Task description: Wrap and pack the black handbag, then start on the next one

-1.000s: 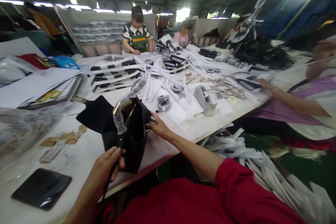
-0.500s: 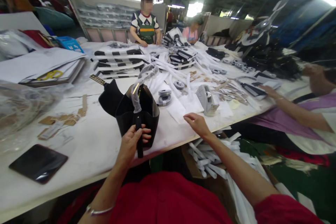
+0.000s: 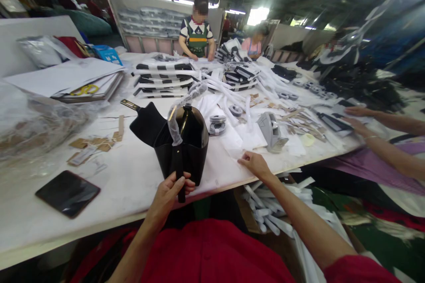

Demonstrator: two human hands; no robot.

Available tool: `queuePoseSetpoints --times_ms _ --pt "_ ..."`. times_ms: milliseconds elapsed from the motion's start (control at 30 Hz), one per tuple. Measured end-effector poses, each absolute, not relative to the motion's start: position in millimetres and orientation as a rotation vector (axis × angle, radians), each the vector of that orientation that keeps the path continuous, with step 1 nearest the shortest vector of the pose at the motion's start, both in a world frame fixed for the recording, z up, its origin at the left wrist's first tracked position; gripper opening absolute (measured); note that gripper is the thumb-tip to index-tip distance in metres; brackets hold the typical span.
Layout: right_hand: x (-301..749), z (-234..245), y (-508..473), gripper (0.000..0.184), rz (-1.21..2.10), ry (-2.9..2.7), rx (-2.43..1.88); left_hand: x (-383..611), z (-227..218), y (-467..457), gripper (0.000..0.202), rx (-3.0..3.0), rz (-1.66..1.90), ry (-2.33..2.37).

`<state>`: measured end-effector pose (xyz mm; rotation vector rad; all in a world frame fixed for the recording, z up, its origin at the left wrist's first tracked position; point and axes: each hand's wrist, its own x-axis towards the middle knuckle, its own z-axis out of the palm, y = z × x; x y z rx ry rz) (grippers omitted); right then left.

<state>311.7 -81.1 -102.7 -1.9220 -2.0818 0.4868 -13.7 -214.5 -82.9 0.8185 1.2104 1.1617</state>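
A black handbag (image 3: 195,163) stands on the table in front of me, its top open and its flap (image 3: 148,124) folded out to the left. A gold-coloured metal clasp piece (image 3: 130,105) sticks out from the flap's end. Clear plastic wraps the bag's raised handle (image 3: 173,126). My left hand (image 3: 173,186) is closed on the black strap (image 3: 178,163) hanging down the bag's near side. To the right, my right hand (image 3: 255,164) has its fingertips pinched together by the corner of a thin white sheet (image 3: 232,141). Whatever lies between those fingertips is too small to make out.
A grey tape dispenser (image 3: 272,132) stands beyond my right hand, with coiled straps (image 3: 217,124) behind the bag. A dark tablet (image 3: 68,193) and cardboard tags (image 3: 96,143) lie left. Wrapped black-and-white pieces are stacked behind. A co-worker's hands (image 3: 360,119) are at the right.
The whole view has shifted, so bag and table appear further right. My left hand keeps its hold on the strap. My right fingertips are now at the sheet's corner. Both co-worker's hands show at right.
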Motion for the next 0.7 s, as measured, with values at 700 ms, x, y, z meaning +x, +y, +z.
queuePoseSetpoints --times_ms 700 --pt "347 -92 -45 0.020 0.067 -2.230 -1.847 -7 -85 -218 0.049 0.763 1.184 1.258"
